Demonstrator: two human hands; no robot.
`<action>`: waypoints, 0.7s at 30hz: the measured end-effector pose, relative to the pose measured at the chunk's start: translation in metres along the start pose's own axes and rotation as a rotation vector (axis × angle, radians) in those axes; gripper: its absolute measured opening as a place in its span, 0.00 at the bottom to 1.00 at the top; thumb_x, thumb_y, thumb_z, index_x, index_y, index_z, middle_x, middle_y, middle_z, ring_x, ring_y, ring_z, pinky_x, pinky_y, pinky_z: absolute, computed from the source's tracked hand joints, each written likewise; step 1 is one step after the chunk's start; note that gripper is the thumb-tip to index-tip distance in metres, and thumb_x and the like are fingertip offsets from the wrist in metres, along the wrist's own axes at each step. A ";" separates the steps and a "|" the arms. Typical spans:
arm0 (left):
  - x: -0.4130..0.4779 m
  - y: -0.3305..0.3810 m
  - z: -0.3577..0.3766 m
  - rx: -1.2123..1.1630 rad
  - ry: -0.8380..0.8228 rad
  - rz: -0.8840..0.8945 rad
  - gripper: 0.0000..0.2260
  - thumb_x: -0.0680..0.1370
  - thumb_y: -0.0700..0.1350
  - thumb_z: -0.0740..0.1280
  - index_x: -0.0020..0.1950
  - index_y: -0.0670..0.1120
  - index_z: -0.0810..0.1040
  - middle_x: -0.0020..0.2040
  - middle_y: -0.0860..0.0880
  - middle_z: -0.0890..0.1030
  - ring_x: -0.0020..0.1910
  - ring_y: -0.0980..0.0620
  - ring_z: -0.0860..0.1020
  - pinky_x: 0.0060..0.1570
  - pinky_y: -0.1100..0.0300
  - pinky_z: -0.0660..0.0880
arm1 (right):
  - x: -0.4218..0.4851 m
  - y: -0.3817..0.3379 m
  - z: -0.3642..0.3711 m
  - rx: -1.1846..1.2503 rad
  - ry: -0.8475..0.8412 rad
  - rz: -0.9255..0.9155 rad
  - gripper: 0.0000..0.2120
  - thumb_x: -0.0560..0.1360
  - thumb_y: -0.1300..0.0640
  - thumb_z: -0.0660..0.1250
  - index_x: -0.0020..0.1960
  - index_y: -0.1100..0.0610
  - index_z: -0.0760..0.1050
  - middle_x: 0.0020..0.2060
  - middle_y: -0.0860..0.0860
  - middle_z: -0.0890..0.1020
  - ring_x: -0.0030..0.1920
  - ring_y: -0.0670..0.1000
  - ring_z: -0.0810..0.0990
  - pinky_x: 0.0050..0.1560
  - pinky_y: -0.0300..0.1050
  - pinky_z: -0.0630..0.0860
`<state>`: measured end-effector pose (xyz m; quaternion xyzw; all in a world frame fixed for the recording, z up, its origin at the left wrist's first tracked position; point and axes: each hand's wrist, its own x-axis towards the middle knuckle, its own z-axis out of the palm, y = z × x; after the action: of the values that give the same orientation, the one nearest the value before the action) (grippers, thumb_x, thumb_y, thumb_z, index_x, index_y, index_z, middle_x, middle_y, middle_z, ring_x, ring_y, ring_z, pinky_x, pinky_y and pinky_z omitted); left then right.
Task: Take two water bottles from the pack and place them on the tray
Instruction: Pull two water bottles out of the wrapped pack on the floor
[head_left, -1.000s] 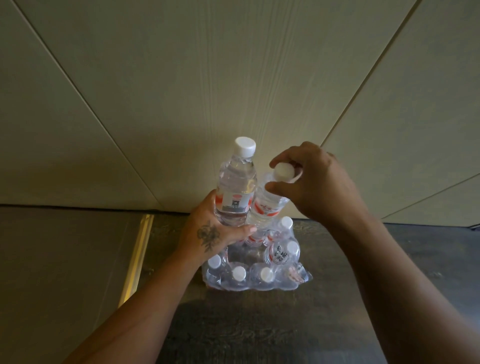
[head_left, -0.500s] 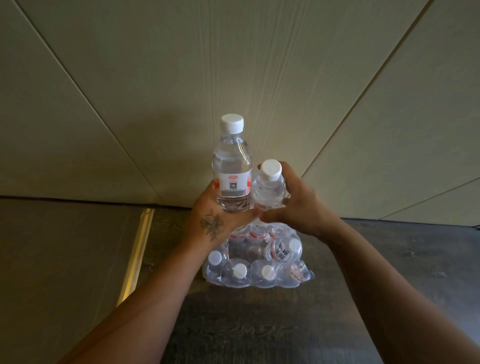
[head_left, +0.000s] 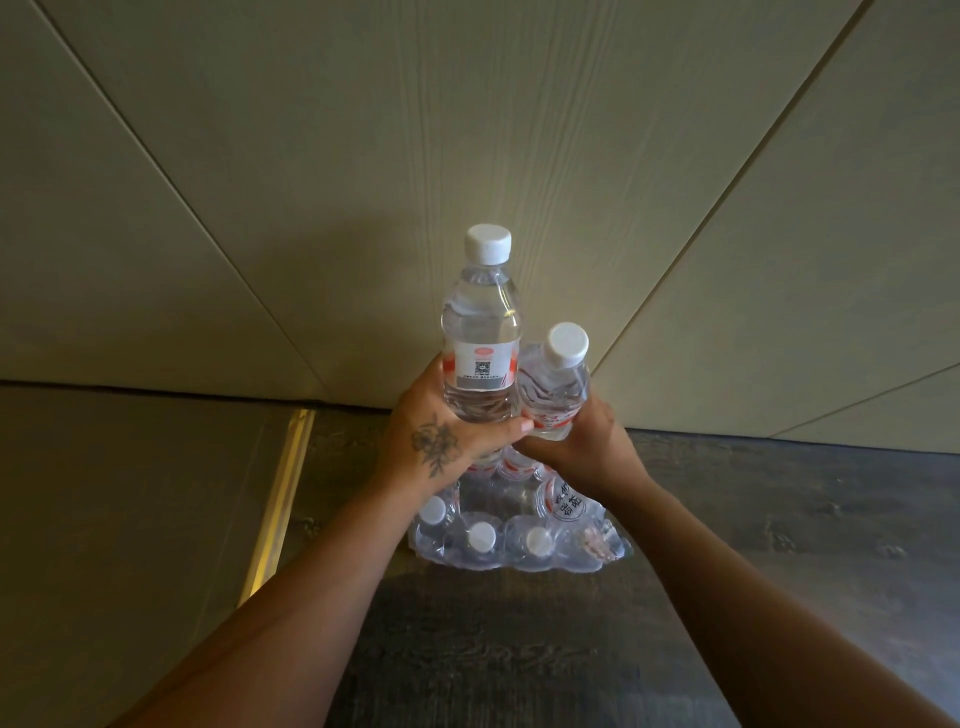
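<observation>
I hold two clear water bottles with white caps above the pack. My left hand (head_left: 441, 441), with a flower tattoo on its back, grips the lower body of the taller-looking bottle (head_left: 480, 332), which stands upright. My right hand (head_left: 582, 441) grips the base of the second bottle (head_left: 556, 387), just to the right and slightly lower, leaning a little right. The two bottles touch side by side. Below them the shrink-wrapped pack (head_left: 519, 540) of several bottles lies on the dark floor, partly hidden by my hands. No tray is in view.
A dark wood-grain floor (head_left: 519, 649) runs under the pack. A brass strip (head_left: 278, 509) separates it from a grey floor on the left. A pale panelled wall (head_left: 467, 130) rises right behind the pack.
My right hand moved from the second bottle's cap down to its base. Both bottles rose higher above the pack and now stand close together.
</observation>
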<state>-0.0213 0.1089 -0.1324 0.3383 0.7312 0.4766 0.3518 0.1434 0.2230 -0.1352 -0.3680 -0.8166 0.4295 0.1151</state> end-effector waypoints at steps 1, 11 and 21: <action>0.000 0.000 -0.001 0.008 -0.004 0.000 0.37 0.62 0.60 0.87 0.68 0.52 0.81 0.61 0.54 0.89 0.60 0.54 0.88 0.66 0.45 0.84 | 0.000 0.000 -0.001 0.001 0.000 0.002 0.35 0.71 0.41 0.80 0.72 0.53 0.73 0.63 0.46 0.85 0.63 0.45 0.85 0.66 0.54 0.84; -0.019 0.021 -0.009 -0.003 -0.118 -0.059 0.40 0.61 0.59 0.87 0.70 0.55 0.80 0.62 0.56 0.89 0.62 0.57 0.87 0.69 0.44 0.82 | -0.037 -0.015 -0.004 0.237 -0.005 0.180 0.40 0.63 0.38 0.78 0.72 0.47 0.74 0.58 0.43 0.87 0.57 0.41 0.87 0.61 0.47 0.83; -0.083 0.062 -0.018 -0.200 -0.126 -0.183 0.33 0.59 0.60 0.83 0.62 0.55 0.81 0.52 0.57 0.91 0.51 0.58 0.89 0.49 0.63 0.84 | -0.105 -0.045 -0.029 0.604 0.032 0.354 0.32 0.66 0.46 0.77 0.68 0.53 0.77 0.57 0.53 0.89 0.56 0.55 0.90 0.60 0.60 0.85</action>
<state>0.0167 0.0510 -0.0531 0.2628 0.6844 0.4908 0.4709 0.2093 0.1512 -0.0693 -0.4598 -0.5742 0.6593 0.1554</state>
